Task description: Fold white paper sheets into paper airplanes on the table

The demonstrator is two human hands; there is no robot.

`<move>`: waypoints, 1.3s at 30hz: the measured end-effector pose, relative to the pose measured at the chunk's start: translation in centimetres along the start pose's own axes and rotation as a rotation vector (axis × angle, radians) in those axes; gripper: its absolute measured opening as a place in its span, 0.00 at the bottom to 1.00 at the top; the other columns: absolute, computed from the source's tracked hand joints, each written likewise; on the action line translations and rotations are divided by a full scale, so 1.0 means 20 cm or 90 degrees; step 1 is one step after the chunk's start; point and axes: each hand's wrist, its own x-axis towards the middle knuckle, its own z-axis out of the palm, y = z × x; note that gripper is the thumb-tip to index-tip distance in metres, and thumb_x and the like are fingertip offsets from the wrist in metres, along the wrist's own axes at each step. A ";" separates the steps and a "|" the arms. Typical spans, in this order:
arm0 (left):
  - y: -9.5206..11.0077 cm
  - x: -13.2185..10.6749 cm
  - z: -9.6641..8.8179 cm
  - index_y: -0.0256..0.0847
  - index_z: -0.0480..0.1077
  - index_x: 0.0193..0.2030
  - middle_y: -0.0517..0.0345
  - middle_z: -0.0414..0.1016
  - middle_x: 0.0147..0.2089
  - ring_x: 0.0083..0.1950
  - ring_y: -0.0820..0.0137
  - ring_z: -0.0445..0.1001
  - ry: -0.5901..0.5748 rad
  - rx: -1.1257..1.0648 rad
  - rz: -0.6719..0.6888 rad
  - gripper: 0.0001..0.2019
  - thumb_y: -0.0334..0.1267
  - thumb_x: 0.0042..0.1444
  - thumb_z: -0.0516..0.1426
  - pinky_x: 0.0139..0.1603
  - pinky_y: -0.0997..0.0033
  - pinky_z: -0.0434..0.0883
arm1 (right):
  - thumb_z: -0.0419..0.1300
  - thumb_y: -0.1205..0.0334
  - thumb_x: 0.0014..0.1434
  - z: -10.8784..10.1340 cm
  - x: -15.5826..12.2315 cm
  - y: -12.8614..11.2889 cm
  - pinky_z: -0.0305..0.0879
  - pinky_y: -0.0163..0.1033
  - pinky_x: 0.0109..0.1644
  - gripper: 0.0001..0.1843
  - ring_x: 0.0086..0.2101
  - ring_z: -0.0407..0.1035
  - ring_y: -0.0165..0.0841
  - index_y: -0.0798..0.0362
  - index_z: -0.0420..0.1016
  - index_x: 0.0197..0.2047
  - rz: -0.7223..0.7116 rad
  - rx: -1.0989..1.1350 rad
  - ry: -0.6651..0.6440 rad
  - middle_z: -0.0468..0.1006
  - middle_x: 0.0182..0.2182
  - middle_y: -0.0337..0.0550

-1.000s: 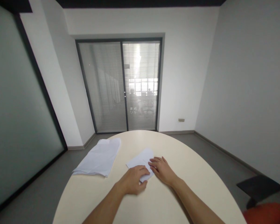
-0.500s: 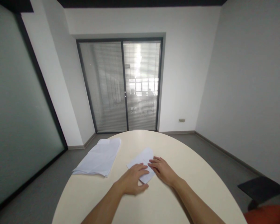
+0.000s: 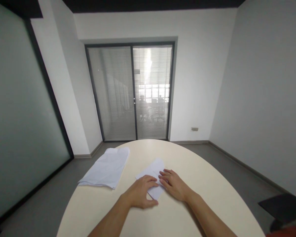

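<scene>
A small folded piece of white paper (image 3: 153, 169) lies on the round cream table (image 3: 180, 217) in front of me. My left hand (image 3: 142, 191) rests over its lower left part, fingers bent together across the paper and thumb held apart on the near side. On the paper's right edge lies my right hand (image 3: 174, 185), its fingers stretched out and flat. The fingertips of both hands nearly meet over the paper and hide part of it. Neither hand grips the paper.
A pile of larger white sheets (image 3: 106, 168) lies at the table's left edge. Beyond the table stands a glass door (image 3: 151, 95) with blinds. At the lower right is a dark flat object (image 3: 281, 207), with something orange-red (image 3: 286, 232) below it.
The whole view has shifted slightly, so everything sits a little lower and to the right. The fingers of my left hand are a bit more bent; both hands stay at the paper.
</scene>
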 end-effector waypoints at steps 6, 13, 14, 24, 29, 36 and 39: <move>0.03 0.01 -0.01 0.45 0.71 0.57 0.53 0.73 0.58 0.60 0.61 0.68 0.029 -0.010 0.004 0.24 0.45 0.53 0.64 0.63 0.62 0.65 | 0.44 0.45 0.70 -0.01 -0.01 0.01 0.53 0.56 0.67 0.27 0.62 0.61 0.45 0.49 0.76 0.57 -0.010 0.017 -0.003 0.72 0.60 0.49; 0.00 0.04 0.01 0.45 0.72 0.54 0.56 0.76 0.54 0.57 0.64 0.71 0.062 -0.051 -0.048 0.14 0.42 0.63 0.55 0.59 0.63 0.66 | 0.61 0.29 0.50 -0.07 -0.02 0.02 0.50 0.59 0.68 0.47 0.63 0.59 0.54 0.53 0.69 0.63 0.006 0.040 -0.074 0.66 0.63 0.58; 0.00 0.05 0.01 0.45 0.72 0.54 0.56 0.76 0.55 0.56 0.64 0.71 0.062 -0.058 -0.056 0.14 0.42 0.64 0.54 0.59 0.64 0.66 | 0.62 0.29 0.49 -0.07 -0.02 0.03 0.50 0.59 0.68 0.47 0.63 0.59 0.54 0.53 0.70 0.63 0.000 0.039 -0.074 0.67 0.63 0.58; -0.01 0.04 0.00 0.44 0.69 0.58 0.54 0.74 0.57 0.58 0.63 0.70 0.042 -0.064 -0.052 0.19 0.44 0.60 0.58 0.61 0.62 0.65 | 0.62 0.35 0.54 -0.06 -0.03 0.06 0.55 0.54 0.67 0.40 0.61 0.62 0.51 0.55 0.73 0.60 -0.028 0.049 -0.055 0.70 0.60 0.56; 0.00 0.04 -0.01 0.44 0.68 0.59 0.52 0.72 0.59 0.59 0.59 0.69 0.021 -0.040 -0.037 0.30 0.49 0.50 0.65 0.61 0.60 0.65 | 0.66 0.33 0.47 -0.06 -0.04 0.08 0.54 0.55 0.67 0.45 0.61 0.62 0.52 0.54 0.73 0.60 -0.024 0.047 -0.054 0.70 0.61 0.57; 0.01 0.02 0.00 0.44 0.67 0.60 0.49 0.70 0.60 0.60 0.56 0.68 0.009 -0.032 -0.038 0.37 0.54 0.44 0.68 0.63 0.57 0.64 | 0.63 0.33 0.51 -0.06 -0.06 0.07 0.58 0.53 0.65 0.41 0.60 0.64 0.51 0.54 0.75 0.59 -0.030 0.058 -0.029 0.72 0.59 0.57; 0.02 -0.01 0.01 0.44 0.66 0.61 0.50 0.71 0.60 0.59 0.58 0.69 0.027 -0.047 -0.059 0.34 0.49 0.47 0.67 0.62 0.59 0.66 | 0.59 0.34 0.56 -0.05 -0.08 0.05 0.60 0.53 0.64 0.37 0.60 0.65 0.49 0.54 0.76 0.57 -0.025 0.064 -0.023 0.73 0.58 0.57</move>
